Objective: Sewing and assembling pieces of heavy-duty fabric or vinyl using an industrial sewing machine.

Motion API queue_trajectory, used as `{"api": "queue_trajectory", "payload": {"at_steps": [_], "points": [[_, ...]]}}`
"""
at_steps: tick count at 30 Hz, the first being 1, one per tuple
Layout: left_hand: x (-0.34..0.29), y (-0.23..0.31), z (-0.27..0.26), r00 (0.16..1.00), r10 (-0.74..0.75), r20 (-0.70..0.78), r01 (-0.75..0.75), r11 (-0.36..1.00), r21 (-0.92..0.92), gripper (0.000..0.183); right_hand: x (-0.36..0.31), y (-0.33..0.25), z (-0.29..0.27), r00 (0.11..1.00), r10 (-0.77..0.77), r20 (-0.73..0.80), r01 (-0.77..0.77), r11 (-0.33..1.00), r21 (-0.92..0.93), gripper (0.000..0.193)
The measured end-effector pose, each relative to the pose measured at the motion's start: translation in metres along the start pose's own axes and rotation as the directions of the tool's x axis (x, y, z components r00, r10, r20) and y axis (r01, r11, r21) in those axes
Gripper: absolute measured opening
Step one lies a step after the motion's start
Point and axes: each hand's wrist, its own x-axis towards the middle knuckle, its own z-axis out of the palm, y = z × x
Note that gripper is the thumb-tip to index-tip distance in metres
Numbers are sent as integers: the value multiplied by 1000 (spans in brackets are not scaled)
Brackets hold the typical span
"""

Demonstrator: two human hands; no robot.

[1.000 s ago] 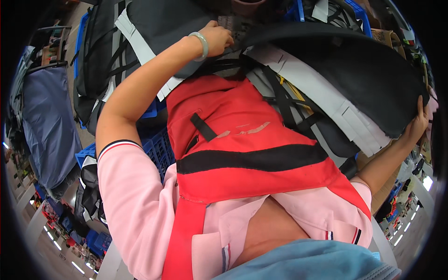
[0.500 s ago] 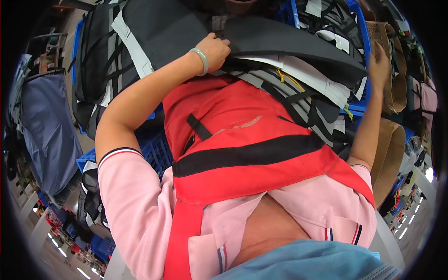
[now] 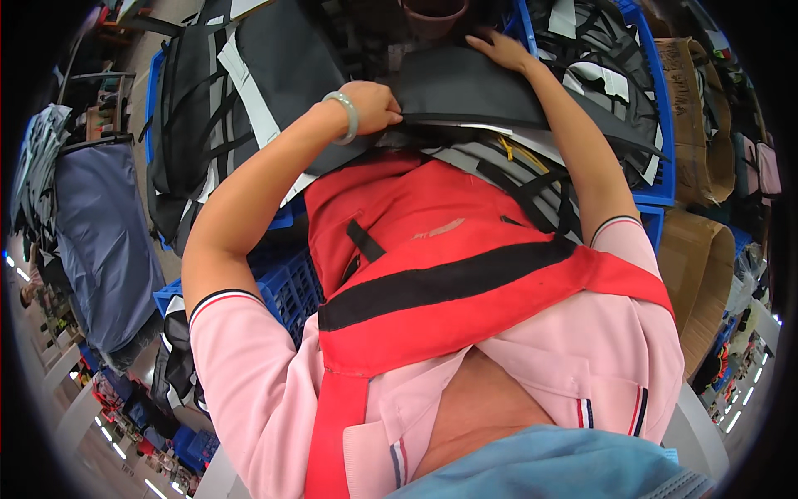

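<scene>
My left hand, with a pale bangle on its wrist, has its fingers closed on the near left corner of a black fabric panel. My right hand lies at the panel's far edge, fingers stretched and apart. Beneath the panel, white backing strips show, along with grey and black sewn pieces and a yellow cord. These lie against my red apron. To the left, another pile of black fabric pieces carries a long white strip.
A blue crate with black and white pieces stands at the right, beside cardboard boxes. Another blue crate is under my left arm. A brownish pot-like container is at the far edge. A blue-grey cover hangs at left.
My right hand has swung from the far right side, near the cardboard, leftward to the panel's far edge. My left hand has come slightly nearer, still at the panel's left end.
</scene>
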Motion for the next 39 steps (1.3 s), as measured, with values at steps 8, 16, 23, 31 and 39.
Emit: {"api": "queue_trajectory", "payload": {"at_steps": [8,16,23,31,39], "points": [[0,-5,19,986,-24,167,61,974,-219,29,-4,-3,7,775,-36,631,-219,921,322,80],[-1,-19,37,980,2,-200,-68,943,-325,26,-67,-65,-76,407,-147,901,-362,880,307,72],[31,-58,-64,803,-181,-568,-219,796,-564,26,-97,-127,-233,955,-240,173,272,942,-197,57],[23,-36,-87,869,-61,-491,-261,786,-560,29,-212,-145,-116,687,-132,714,186,983,3,65],[-5,-29,-95,893,0,-450,-284,776,-563,25,-78,-141,-134,735,-575,-361,668,705,239,19]]}}
